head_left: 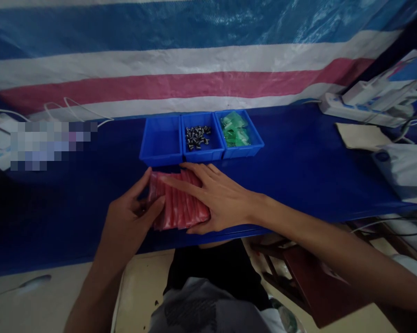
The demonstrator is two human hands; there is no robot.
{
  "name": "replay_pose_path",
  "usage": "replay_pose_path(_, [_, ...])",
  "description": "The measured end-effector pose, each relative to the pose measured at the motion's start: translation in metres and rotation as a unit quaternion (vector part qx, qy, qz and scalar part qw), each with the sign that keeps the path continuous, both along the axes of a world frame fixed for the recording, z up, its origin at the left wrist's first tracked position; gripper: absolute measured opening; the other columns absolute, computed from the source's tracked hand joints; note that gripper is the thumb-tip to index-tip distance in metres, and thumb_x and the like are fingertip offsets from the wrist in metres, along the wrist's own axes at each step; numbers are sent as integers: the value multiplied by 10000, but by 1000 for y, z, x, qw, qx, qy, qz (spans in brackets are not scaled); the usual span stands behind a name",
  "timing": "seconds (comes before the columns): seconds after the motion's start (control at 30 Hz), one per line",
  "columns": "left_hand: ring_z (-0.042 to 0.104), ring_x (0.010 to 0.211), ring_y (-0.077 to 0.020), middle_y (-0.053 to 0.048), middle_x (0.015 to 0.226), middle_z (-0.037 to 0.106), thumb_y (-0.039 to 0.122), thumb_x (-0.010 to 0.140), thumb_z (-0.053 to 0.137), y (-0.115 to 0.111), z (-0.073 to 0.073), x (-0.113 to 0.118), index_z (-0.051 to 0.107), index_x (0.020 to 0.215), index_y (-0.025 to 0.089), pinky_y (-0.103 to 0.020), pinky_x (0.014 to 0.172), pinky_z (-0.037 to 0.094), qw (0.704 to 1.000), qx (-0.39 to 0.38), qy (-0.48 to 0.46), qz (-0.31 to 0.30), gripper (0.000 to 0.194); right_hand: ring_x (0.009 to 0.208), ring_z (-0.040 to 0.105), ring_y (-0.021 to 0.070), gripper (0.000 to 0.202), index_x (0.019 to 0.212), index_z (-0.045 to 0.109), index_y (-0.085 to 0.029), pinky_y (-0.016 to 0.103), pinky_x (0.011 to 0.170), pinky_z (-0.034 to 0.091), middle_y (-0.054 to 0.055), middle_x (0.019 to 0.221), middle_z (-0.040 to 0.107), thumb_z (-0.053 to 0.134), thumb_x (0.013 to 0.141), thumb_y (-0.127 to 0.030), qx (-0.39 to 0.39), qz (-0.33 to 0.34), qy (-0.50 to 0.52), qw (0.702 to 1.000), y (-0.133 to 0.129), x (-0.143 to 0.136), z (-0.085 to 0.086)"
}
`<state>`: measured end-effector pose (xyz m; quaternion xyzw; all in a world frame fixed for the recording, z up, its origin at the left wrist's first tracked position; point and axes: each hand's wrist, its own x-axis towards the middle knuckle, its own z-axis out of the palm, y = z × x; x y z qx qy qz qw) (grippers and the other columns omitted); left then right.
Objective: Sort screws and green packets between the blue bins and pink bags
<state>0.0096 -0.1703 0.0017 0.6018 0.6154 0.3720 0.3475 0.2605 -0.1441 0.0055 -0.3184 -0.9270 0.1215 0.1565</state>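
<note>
A row of red plastic packets (175,206) lies near the front edge of the blue table, pressed together side by side. At its left end my left hand (134,208) grips the packets between thumb and fingers. My right hand (217,194) spans the row from above, its thumb at the near right side and its fingers over the far side and top. Just behind stand three blue bins: the left bin (162,141) shows nothing inside, the middle one holds small dark screws (196,136), and the right one holds green plastic packets (234,129).
A striped plastic sheet (208,60) hangs behind the blue table (291,162). On the right are a white power strip (357,111) with cables, a beige pad (363,135) and a white bag (411,171). White cables and a blurred-out patch lie at the left.
</note>
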Motion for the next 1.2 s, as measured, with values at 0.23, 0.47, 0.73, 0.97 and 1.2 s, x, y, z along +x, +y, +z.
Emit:
replay_pose_path(0.23, [816,871,-309,-64,990,842,813,716,802,1,12,-1,692,1483,220,-378,714,718,998,3,29,50,975,1413,456,429,996,1660,499,-251,629,1166,428,241,1475,448,876,778,-518,-21,-12,28,999,7,-9,-8])
replay_pose_path(0.47, [797,1154,-360,-105,1301,801,832,770,809,-1,1,-8,607,1563,267,-412,844,729,999,18,18,27,995,1506,389,424,970,1650,502,-241,625,1179,453,241,1559,387,868,793,-511,-31,-6,54,998,8,-9,-12])
replay_pose_path(0.73, [428,1617,-290,-28,1739,449,250,1086,644,-18,-5,-5,460,1654,372,-483,1338,427,893,356,253,-112,609,1449,502,413,839,1618,529,-189,657,1168,477,275,1567,497,817,898,-509,11,12,-21,1000,5,0,-3])
replay_pose_path(0.97, [390,1635,-320,-156,1737,428,394,1135,542,-28,11,0,273,1734,191,-494,1321,444,841,356,328,-241,688,1576,420,516,1072,1685,411,-106,697,1211,449,376,1723,305,643,926,-827,98,17,-48,994,-4,16,2])
replay_pose_path(1.2, [341,1654,-350,-216,1793,273,542,1161,358,-24,16,30,105,1760,156,-525,1283,468,835,301,373,-270,757,1522,539,393,945,1608,509,-56,552,1201,530,257,1650,525,541,1011,-788,177,-40,26,983,-30,48,7])
